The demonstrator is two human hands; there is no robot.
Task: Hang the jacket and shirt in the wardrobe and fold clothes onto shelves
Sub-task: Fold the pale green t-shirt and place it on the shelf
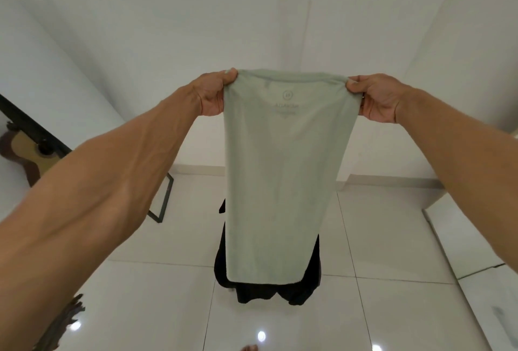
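Observation:
A pale green T-shirt [283, 176] hangs straight down in front of me, folded lengthwise into a narrow panel with a faint printed label near its top. My left hand [214, 92] pinches its upper left corner and my right hand [374, 98] pinches its upper right corner, both arms stretched out at chest height. Behind and below the shirt a dark garment [269, 291] lies on the floor, mostly hidden by the green fabric. No wardrobe interior or hanger is in view.
White glossy floor tiles [392, 238] spread below, with white walls behind. A guitar [25, 151] leans at the left beside a black metal frame [165, 199]. A white panel edge [476, 280] runs along the right. My toes [249, 347] show at the bottom.

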